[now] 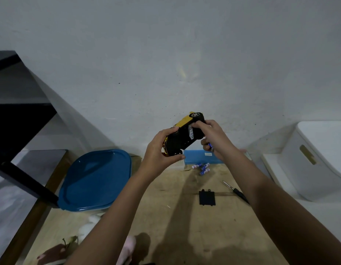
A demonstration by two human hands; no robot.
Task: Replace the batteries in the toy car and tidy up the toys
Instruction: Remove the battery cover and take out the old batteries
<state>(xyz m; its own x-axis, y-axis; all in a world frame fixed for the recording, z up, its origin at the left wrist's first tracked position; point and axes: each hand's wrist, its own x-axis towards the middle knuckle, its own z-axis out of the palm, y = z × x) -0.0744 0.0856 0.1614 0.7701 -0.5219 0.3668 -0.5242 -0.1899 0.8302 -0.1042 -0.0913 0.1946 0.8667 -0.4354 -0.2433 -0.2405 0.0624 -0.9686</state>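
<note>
On my feed both hands are raised in front of the pale wall, holding the yellow-and-black plastic toy car (185,133) in the air between them, its black underside tilted towards me and one wheel at the top. My left hand (162,148) grips the lower end of the car, fingers and thumb curled round it. My right hand (213,136) has its upper fingers hooked over the far end of the car, while its lower fingers and thumb pinch a small blue cylindrical battery (210,145) just beneath the car. Below, on the light wooden surface (165,217), three loose blue-and-white batteries (202,168) lie close together just in front of a flat light-blue box (196,157). Nearer me lies the black rectangular battery cover (207,197), with a thin black-handled screwdriver (236,191) beside it. A container with a dark blue lid (97,180) sits to the left, a white plastic storage box (318,159) to the right.
</note>
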